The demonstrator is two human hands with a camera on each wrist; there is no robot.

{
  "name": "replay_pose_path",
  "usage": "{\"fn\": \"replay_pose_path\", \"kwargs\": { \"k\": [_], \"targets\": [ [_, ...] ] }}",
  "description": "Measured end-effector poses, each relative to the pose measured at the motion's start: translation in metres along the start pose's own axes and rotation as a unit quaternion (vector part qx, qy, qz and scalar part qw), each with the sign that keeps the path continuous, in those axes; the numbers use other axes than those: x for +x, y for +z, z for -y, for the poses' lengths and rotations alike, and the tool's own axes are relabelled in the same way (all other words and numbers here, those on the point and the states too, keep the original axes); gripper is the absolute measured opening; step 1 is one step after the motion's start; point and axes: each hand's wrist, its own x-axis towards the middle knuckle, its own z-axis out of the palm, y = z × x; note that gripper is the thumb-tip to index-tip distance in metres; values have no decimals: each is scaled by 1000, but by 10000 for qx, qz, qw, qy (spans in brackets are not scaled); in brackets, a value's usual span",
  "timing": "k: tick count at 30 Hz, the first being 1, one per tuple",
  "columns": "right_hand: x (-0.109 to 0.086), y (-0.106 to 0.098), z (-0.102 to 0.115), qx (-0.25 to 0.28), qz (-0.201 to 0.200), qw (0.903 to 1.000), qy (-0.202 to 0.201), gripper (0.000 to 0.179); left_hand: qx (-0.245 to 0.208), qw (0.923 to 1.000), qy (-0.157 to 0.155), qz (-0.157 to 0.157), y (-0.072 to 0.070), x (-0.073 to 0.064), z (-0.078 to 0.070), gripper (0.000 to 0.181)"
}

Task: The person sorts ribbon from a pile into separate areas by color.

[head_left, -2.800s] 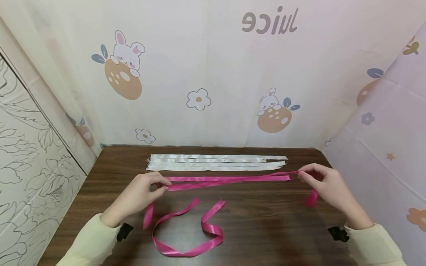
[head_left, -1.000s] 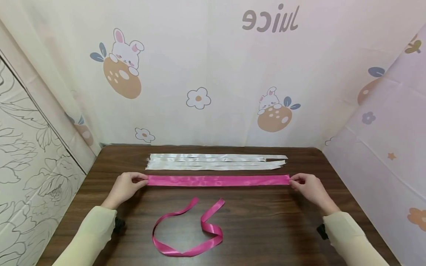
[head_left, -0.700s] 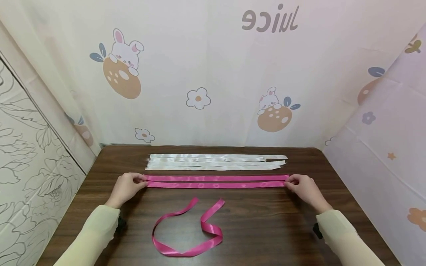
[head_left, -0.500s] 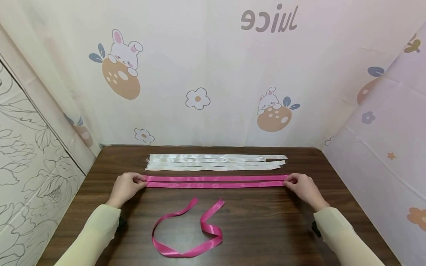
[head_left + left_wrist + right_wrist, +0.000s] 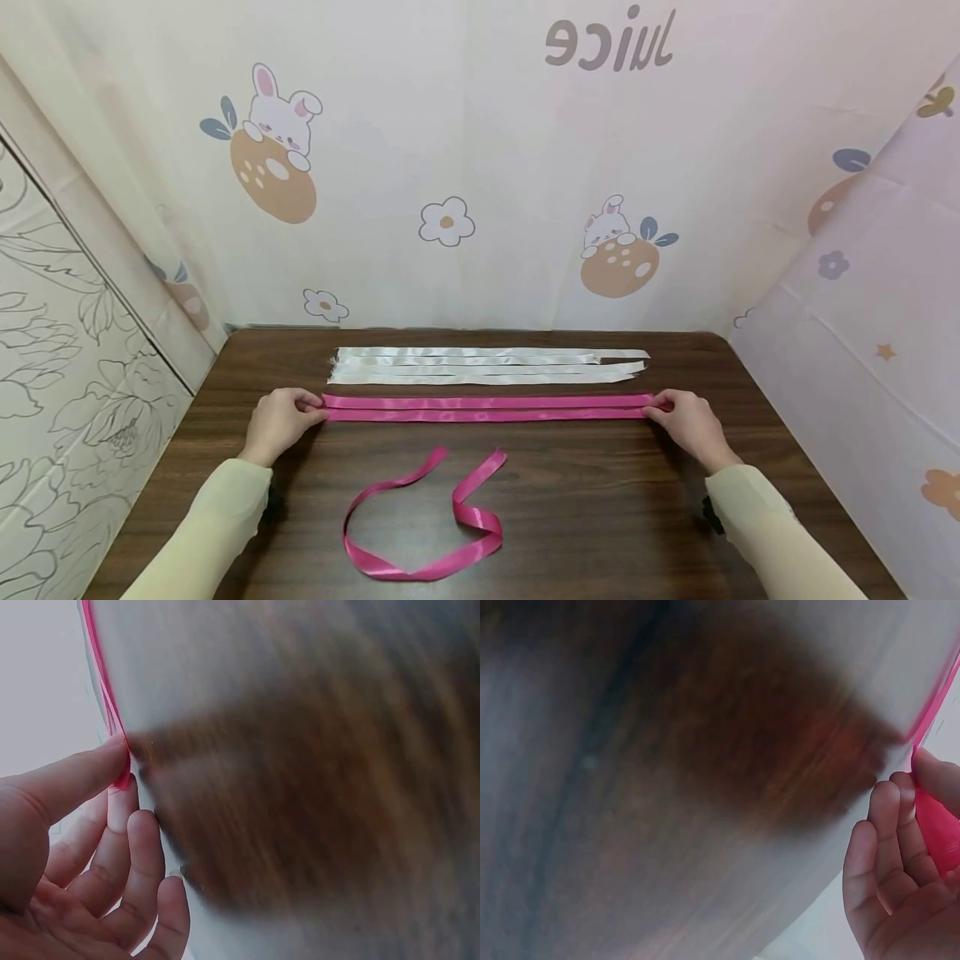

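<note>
Two pink satin ribbons run side by side across the dark wooden table, a thin dark gap between them. My left hand (image 5: 281, 423) pinches the left end of the nearer pink ribbon (image 5: 487, 415) between thumb and fingers. At its other end my right hand (image 5: 688, 427) pinches the same ribbon, which is stretched straight. The farther pink ribbon (image 5: 450, 402) lies flat just beyond it. In the left wrist view the ribbon's short end (image 5: 121, 781) pokes out under the thumb; in the right wrist view a pink tail (image 5: 936, 825) hangs by the palm.
Several white ribbons (image 5: 480, 377) lie in parallel behind the pink pair, with frayed left ends. A loose, curled pink ribbon (image 5: 420, 573) rests on the table (image 5: 600, 508) nearer the person. A printed curtain (image 5: 480, 150) hangs at the table's back edge.
The held pink ribbon went from slanting across the other, its ends dangling, to lying straight and parallel along its near side. Both hands have lowered, and the left has moved outward.
</note>
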Motion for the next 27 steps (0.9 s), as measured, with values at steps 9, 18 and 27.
{"fn": "replay_pose_path", "kwargs": {
  "k": [9,18,27],
  "targets": [
    [2,1,-3,-138,-67,9996,242,27,-1,10000,26,-2,-1,1,0,24],
    [5,-1,-7,-212,68,9979,606,32,-51,10000,9,34,-2,1,1,26],
    [6,-5,-13,-166,47,9962,852,36,-81,9999,-25,97,-3,3,2,29]
  ]
}}
